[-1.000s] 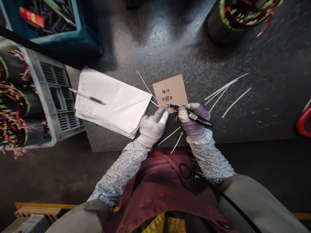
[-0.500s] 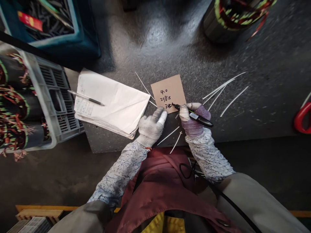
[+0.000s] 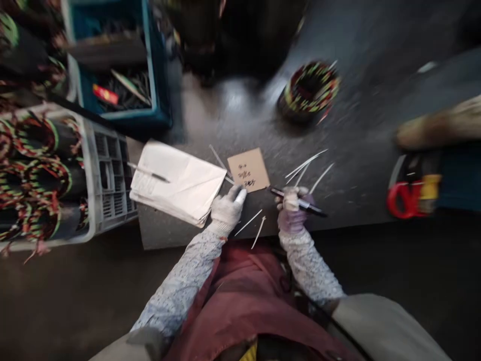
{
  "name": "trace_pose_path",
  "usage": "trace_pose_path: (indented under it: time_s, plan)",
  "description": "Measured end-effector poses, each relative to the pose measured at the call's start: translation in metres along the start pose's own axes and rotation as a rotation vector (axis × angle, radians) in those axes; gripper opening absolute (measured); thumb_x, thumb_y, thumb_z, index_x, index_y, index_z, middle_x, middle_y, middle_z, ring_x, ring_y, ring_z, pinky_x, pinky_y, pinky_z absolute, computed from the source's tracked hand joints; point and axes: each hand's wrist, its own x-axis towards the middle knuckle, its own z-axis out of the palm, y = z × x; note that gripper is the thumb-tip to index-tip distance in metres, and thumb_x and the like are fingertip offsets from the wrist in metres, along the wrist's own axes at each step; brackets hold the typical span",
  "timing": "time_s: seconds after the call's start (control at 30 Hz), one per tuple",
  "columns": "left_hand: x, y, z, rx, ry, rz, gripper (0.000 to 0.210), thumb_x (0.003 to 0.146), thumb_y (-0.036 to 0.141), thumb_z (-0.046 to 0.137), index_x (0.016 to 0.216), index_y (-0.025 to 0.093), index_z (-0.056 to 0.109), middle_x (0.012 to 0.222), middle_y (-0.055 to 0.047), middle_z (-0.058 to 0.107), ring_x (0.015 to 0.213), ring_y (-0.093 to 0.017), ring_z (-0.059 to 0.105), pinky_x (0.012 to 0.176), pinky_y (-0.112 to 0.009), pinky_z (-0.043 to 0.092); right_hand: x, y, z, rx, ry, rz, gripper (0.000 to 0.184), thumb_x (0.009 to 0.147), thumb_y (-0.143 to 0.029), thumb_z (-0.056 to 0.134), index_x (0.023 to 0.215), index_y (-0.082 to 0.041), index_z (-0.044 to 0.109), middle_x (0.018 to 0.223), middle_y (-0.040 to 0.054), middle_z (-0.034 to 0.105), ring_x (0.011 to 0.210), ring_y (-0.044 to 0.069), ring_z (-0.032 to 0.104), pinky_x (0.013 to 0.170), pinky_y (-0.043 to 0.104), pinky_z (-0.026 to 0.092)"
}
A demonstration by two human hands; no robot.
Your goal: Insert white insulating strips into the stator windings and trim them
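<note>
My right hand (image 3: 295, 210), in a purple and white glove, grips a black marker pen (image 3: 312, 207). Its dark tip points left, just off the right edge of a brown cardboard square (image 3: 255, 163). Three lines of handwritten black figures run down the card. My left hand (image 3: 226, 208), white-gloved, lies with its fingers stretched out onto the card's lower left corner. To the left of that hand is a stack of white paper (image 3: 184, 178), with a slim pen (image 3: 152, 174) across it. Thin white strips (image 3: 248, 223) are scattered on the dark table around both hands.
A grey crate (image 3: 92, 200) of wire-wound cylinders stands at the left. Behind it is a blue bin (image 3: 160, 108) with dark pieces inside. A wound stator (image 3: 287, 103) stands at the back right. Red-handled scissors (image 3: 404, 200) lie farther right, near the table's front edge.
My right hand has drawn the marker back from the card to the right. My left hand stays at the card's corner. The camera view has shifted and shows more of the table.
</note>
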Motion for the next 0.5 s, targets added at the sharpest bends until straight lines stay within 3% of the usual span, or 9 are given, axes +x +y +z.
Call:
trace_pose_path:
  time_s: [0.1, 0.2, 0.27, 0.37, 0.5]
  plan:
    - [-0.013, 0.011, -0.027, -0.182, 0.116, -0.05, 0.035, 0.092, 0.021, 0.054, 0.125, 0.022, 0.066, 0.136, -0.013, 0.062, 0.091, -0.026, 0.073, 0.077, -0.037, 0.056, -0.001, -0.05, -0.026, 0.249, 0.107, 0.291, 0.034, 0.079, -0.053, 0.062, 0.074, -0.021, 0.051, 0.054, -0.0039, 0.056, 0.038, 0.01, 0.053, 0.031, 0.018, 0.035]
    - [-0.024, 0.029, -0.064, -0.628, 0.243, -0.026, 0.057, 0.087, 0.023, 0.062, 0.142, 0.021, 0.048, 0.13, -0.013, 0.065, 0.114, -0.025, 0.066, 0.093, -0.038, 0.054, -0.004, -0.102, -0.054, 0.417, 0.031, 0.423, 0.043, 0.062, -0.051, 0.077, 0.075, -0.02, 0.049, 0.057, -0.0062, 0.057, 0.041, 0.011, 0.057, 0.03, 0.016, 0.036]
    - [-0.031, 0.045, -0.093, -0.918, 0.156, 0.071, 0.082, 0.081, 0.028, 0.07, 0.152, 0.022, 0.029, 0.131, -0.013, 0.064, 0.123, -0.025, 0.06, 0.1, -0.04, 0.05, -0.006, -0.131, -0.072, 0.447, -0.054, 0.412, 0.047, 0.058, -0.05, 0.08, 0.074, -0.021, 0.048, 0.055, -0.0076, 0.056, 0.039, 0.011, 0.056, 0.029, 0.016, 0.035]
    - [-0.034, 0.067, -0.127, -1.196, -0.108, 0.281, 0.11, 0.071, 0.038, 0.082, 0.157, 0.023, 0.015, 0.139, -0.017, 0.057, 0.129, -0.031, 0.054, 0.107, -0.046, 0.044, -0.011, -0.154, -0.09, 0.45, -0.175, 0.338, 0.047, 0.06, -0.051, 0.081, 0.075, -0.021, 0.048, 0.055, -0.0082, 0.056, 0.037, 0.01, 0.054, 0.029, 0.016, 0.035]
    - [-0.037, 0.082, -0.147, -1.221, -0.245, 0.452, 0.117, 0.068, 0.048, 0.084, 0.158, 0.024, 0.013, 0.145, -0.016, 0.049, 0.136, -0.034, 0.046, 0.113, -0.046, 0.038, -0.023, -0.155, -0.105, 0.437, -0.273, 0.266, 0.043, 0.066, -0.05, 0.08, 0.077, -0.02, 0.051, 0.061, -0.0067, 0.059, 0.041, 0.008, 0.055, 0.034, 0.017, 0.04]
